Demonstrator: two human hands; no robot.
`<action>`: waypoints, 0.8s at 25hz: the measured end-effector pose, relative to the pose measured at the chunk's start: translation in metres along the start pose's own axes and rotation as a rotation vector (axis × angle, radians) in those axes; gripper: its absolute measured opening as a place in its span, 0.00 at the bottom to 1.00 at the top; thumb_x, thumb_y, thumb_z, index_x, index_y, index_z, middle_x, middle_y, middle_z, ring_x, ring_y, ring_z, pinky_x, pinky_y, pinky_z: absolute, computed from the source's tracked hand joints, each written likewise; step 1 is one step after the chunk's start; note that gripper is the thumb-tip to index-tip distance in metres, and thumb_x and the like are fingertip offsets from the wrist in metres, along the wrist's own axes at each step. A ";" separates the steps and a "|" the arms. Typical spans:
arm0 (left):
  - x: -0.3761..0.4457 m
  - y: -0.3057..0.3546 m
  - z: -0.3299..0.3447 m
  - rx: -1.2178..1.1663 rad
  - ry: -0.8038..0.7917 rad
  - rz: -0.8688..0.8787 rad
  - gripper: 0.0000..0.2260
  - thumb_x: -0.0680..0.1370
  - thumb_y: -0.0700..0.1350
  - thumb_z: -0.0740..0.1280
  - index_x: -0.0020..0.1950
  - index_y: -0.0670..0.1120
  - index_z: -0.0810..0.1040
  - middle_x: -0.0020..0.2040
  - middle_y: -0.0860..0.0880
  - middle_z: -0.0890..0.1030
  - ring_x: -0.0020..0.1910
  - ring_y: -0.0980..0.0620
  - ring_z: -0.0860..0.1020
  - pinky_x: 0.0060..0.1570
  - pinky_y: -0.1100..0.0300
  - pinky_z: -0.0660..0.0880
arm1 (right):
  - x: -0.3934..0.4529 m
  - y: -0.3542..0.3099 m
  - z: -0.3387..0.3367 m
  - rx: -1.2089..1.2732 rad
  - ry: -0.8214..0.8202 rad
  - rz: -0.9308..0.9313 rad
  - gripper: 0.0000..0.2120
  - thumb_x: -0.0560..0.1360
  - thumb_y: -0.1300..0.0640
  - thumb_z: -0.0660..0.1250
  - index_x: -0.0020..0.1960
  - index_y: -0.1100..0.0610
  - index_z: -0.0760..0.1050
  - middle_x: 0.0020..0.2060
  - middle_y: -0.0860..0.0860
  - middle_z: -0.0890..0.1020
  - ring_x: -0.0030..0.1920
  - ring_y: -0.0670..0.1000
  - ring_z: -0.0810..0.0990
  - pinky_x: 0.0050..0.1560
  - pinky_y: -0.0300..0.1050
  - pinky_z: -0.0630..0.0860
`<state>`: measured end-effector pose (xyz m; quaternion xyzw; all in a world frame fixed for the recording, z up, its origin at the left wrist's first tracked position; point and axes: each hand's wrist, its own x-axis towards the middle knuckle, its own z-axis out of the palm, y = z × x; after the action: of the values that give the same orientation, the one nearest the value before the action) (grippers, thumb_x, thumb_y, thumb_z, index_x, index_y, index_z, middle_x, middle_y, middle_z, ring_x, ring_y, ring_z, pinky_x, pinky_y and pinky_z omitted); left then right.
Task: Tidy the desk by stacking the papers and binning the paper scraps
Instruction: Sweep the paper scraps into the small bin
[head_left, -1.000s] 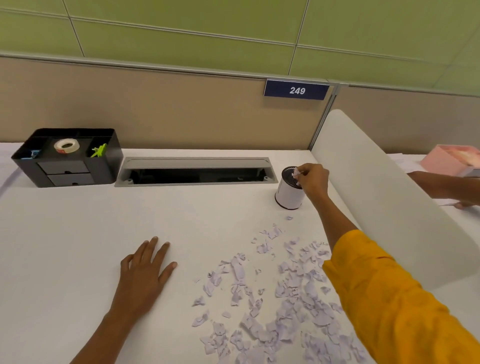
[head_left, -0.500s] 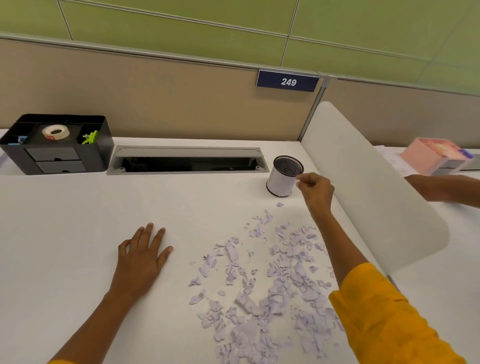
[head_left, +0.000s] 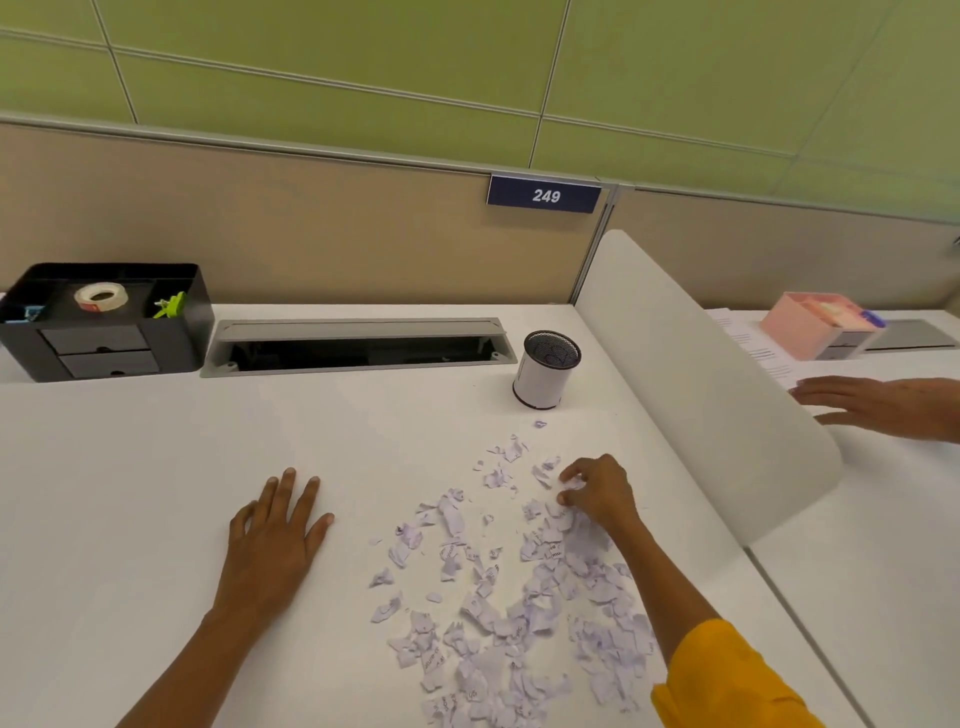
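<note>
The right hand (head_left: 597, 493) is down among the paper scraps (head_left: 519, 597), its fingers curled and pinching a small white piece at the far edge of the litter, toward one o'clock on the desk (head_left: 130, 493). The scraps lie scattered loose over the white top from the middle out to five o'clock, thickest near the yellow sleeve (head_left: 727, 680); one stray bit (head_left: 540, 424) sits alone just in front of the bin.

The left hand (head_left: 275, 540) lies flat on the desk at about seven o'clock, fingers straight and slightly spread, holding nothing, well apart from the scraps.

The bin is a small white cup with a black mesh rim (head_left: 545, 369), upright at one o'clock, close by the white divider panel (head_left: 701, 395). I cannot tell how much is inside it.

At twelve o'clock a grey cable tray (head_left: 358, 345) is set into the desk. At ten o'clock stands a black desk organiser (head_left: 109, 322) with a roll of tape (head_left: 101, 297) and a green clip (head_left: 171, 305) on top. A blue plate reading 249 (head_left: 545, 195) is on the partition.

Beyond the divider, at three o'clock, another person's hand (head_left: 883, 408) rests flat with straight fingers near some printed papers (head_left: 753, 345) and a pink box (head_left: 821, 322).
</note>
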<state>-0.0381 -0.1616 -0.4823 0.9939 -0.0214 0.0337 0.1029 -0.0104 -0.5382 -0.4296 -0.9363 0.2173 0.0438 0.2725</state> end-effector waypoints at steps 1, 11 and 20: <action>0.000 0.000 -0.001 -0.002 0.006 0.003 0.32 0.80 0.60 0.40 0.63 0.42 0.75 0.63 0.37 0.76 0.60 0.38 0.76 0.53 0.46 0.69 | 0.000 0.000 -0.001 0.016 -0.011 0.013 0.08 0.66 0.64 0.74 0.44 0.57 0.82 0.47 0.58 0.81 0.42 0.54 0.80 0.45 0.44 0.78; 0.009 -0.002 -0.001 0.031 0.091 0.014 0.32 0.80 0.61 0.40 0.57 0.43 0.78 0.56 0.40 0.79 0.55 0.40 0.75 0.47 0.45 0.66 | 0.015 -0.020 -0.029 0.507 0.032 -0.020 0.04 0.68 0.71 0.71 0.39 0.64 0.81 0.34 0.58 0.83 0.29 0.52 0.81 0.37 0.41 0.82; 0.031 -0.004 0.004 -0.065 0.122 0.055 0.31 0.79 0.63 0.43 0.55 0.43 0.78 0.60 0.40 0.76 0.62 0.39 0.73 0.58 0.47 0.68 | 0.087 -0.079 -0.082 0.680 0.172 -0.111 0.07 0.65 0.74 0.72 0.42 0.67 0.80 0.29 0.55 0.79 0.22 0.44 0.78 0.29 0.35 0.78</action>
<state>-0.0072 -0.1599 -0.4848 0.9852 -0.0434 0.0965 0.1351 0.0985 -0.5553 -0.3388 -0.8026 0.1903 -0.1249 0.5514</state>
